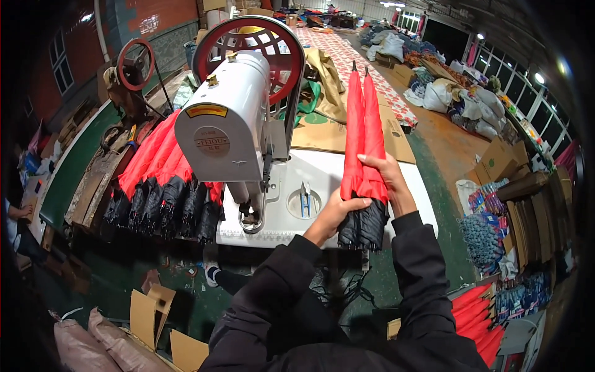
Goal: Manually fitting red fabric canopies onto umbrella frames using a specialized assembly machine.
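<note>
Two folded red umbrellas [362, 133] with black lower ends stand side by side over the right part of the white sewing machine table [285, 166], tips pointing away from me. My left hand [339, 214] grips them low, where red meets black, its thumb lying across the front. Higher up on the right side, my right hand [392, 180] is wrapped around them, thumb on the red cloth. Left of my hands is the white sewing machine [226, 118] with a large dark red handwheel [288, 62]. Blue-handled thread snips [305, 201] lie on the round plate beside my left hand.
A row of folded red and black umbrellas [158, 180] lies left of the machine. More red umbrellas [477, 316] are at the lower right. Cardboard [316, 133] lies behind the table. Cartons [149, 316] and sacks [87, 341] stand at lower left; bundles [483, 242] are at right.
</note>
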Tool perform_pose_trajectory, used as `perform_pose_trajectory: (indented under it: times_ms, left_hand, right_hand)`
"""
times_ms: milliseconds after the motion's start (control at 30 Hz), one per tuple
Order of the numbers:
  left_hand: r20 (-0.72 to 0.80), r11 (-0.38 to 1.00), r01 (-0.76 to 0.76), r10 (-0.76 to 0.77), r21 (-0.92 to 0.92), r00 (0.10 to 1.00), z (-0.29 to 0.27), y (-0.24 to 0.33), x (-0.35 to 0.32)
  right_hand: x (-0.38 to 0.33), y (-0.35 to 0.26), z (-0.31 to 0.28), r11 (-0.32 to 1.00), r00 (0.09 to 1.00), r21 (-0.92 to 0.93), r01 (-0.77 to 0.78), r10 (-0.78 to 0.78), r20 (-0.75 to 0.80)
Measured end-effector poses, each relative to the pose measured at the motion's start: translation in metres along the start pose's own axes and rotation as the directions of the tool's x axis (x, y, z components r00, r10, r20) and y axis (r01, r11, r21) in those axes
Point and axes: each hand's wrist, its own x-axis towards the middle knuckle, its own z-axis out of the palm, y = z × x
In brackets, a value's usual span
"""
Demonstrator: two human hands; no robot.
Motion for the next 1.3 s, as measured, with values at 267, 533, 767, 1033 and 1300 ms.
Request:
perform_pose_trajectory:
  times_ms: [267,533,767,1033,1300]
  left_hand:
    - [-0.036,0.956,0.223,-0.234,-0.193,0.972,0.011,-0.008,-0.016]
    - [-0.147,0.957,0.167,-0.206,-0.238,0.967,-0.063,0.009,0.070]
    - [-0.177,0.976,-0.212,0.201,-0.048,0.963,-0.099,0.061,0.142]
    - [-0.062,0.951,-0.255,0.248,-0.173,0.967,-0.069,0.074,0.116]
    - [-0.067,0.977,-0.126,0.117,-0.169,0.991,-0.039,0.029,0.062]
  right_hand:
    - [-0.021,0.012,-0.023,0.968,0.963,0.001,-0.250,0.249,-0.108]
    - [0.118,0.027,-0.001,0.898,0.897,-0.115,-0.425,0.435,0.085]
    - [0.217,-0.026,0.042,0.925,0.925,-0.259,-0.278,0.330,0.186]
    - [0.185,-0.061,0.070,0.945,0.926,-0.295,0.144,-0.023,0.378]
    - [0.108,-0.023,0.028,0.962,0.994,-0.263,0.076,-0.052,0.099]
